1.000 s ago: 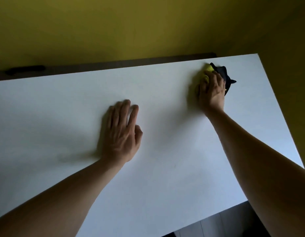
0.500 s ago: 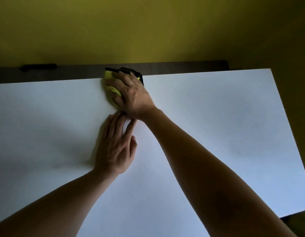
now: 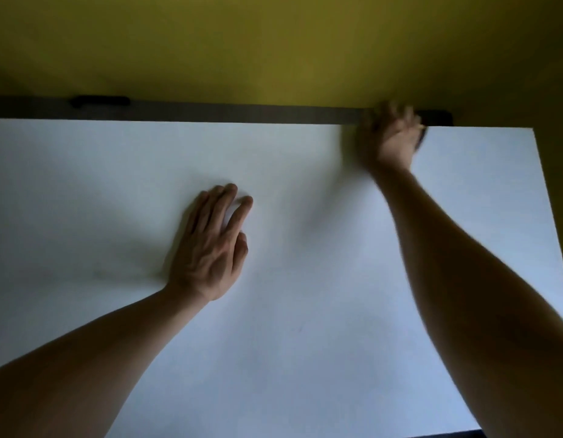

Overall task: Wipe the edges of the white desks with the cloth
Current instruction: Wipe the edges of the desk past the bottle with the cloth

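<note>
L hand (image 3: 210,248) flat, fingers straight, mid desk (image 3: 305,343). R hand (image 3: 389,137) blurred at far edge on dark cloth (image 3: 421,138); grip unclear.

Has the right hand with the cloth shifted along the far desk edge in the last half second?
Yes. The right hand swept right along the white desk far edge, from above the flat left hand toward the right corner.

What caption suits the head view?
Right hand wiping the white desk's far edge with a cloth; left hand flat.

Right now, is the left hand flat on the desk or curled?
Flat. The left hand lies palm-down on the white desk, fingers straight and slightly spread, holding nothing.
</note>
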Tool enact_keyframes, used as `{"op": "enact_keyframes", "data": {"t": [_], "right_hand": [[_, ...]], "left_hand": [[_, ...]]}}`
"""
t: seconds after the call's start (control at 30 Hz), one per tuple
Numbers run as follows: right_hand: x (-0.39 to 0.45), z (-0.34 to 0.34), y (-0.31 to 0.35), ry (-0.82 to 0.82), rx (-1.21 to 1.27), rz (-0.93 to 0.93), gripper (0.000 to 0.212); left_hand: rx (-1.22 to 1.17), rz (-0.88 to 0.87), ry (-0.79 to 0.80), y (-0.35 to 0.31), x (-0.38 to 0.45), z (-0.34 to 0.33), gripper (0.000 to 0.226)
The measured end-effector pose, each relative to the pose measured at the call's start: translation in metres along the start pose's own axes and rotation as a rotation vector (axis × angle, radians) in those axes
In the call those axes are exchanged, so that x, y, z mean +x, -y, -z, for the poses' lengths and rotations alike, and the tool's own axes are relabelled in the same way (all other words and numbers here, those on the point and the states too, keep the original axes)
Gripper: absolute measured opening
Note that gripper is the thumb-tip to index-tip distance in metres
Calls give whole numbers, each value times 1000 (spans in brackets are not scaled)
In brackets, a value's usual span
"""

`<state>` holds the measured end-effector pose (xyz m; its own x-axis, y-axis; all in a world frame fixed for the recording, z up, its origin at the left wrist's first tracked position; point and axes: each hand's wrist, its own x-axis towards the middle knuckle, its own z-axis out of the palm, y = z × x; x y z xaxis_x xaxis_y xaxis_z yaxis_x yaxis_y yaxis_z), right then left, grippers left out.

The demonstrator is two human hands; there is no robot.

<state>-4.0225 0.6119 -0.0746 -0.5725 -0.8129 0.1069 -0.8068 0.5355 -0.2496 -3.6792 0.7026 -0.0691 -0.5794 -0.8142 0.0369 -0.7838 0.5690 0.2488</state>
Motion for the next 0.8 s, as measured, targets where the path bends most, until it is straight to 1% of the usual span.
{"op": "enact_keyframes", "data": {"t": [0.07, 0.13, 0.17, 0.2, 0.27, 0.37, 0.5, 0.63, 0.67, 0.73, 0.8], "right_hand": [[-26, -11, 58, 58, 17, 176, 52], [-55, -24, 122, 62, 141, 359, 42], [-68, -28, 151, 69, 192, 440, 41], [-78, -28, 173, 100, 216, 498, 41], [-82, -27, 184, 160, 213, 560, 42], [-72, -24, 150, 168, 223, 550, 43], [-49, -10, 65, 59, 236, 369, 40], [-18, 7, -32, 30, 175, 273, 42], [-12, 10, -52, 9, 166, 255, 43], [-6, 16, -83, -44, 188, 198, 41], [-3, 22, -97, -94, 207, 125, 40]], "left_hand": [[13, 0, 6, -1, 1, 2, 57], [22, -3, 9, -2, 2, 5, 57], [28, -1, 13, -2, 2, 6, 58], [36, -1, 17, -3, 2, 6, 59], [54, -5, 22, -4, 2, 6, 59], [64, -10, 12, -5, 1, 6, 57], [70, 4, -15, -11, 1, 4, 54], [37, 137, -62, -33, 14, 5, 49], [14, 141, -70, -42, 19, 2, 49], [-34, 83, -67, -65, 31, -6, 51], [-78, 16, -63, -91, 44, -14, 54]]}}
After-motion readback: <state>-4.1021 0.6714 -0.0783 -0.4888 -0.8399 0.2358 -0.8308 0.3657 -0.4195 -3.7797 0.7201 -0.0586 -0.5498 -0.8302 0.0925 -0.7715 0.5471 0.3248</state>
